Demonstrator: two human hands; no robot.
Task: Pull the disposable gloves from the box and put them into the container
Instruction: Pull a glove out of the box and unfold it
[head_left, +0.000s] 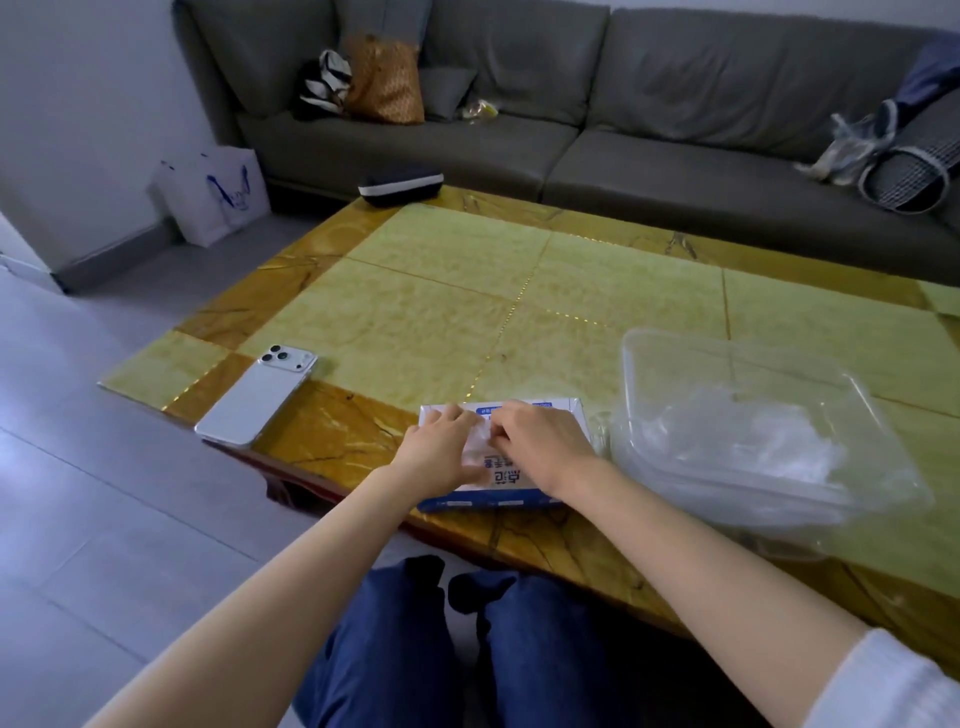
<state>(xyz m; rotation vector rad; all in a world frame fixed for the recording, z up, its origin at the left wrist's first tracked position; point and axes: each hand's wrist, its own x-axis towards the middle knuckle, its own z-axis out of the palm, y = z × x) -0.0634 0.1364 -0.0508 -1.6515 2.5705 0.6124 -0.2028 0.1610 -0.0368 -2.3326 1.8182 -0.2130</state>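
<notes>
Two hands are at the near edge, one left hand (441, 452) and one right hand (540, 447); one box (493, 499) lies under them; one glove (478, 441) shows between the fingers; one clear container (675, 338) sits to the right; one heap of gloves (753, 441) lies in it, too crumpled for me to count; one phone (257, 400), three lenses on its back; one dark case (401, 184); one table (519, 270); one sofa (649, 156); on it one brown bag (384, 83), one black-and-white bag (322, 83), one checked bag (909, 176); one white paper bag (213, 195) on the floor.
</notes>
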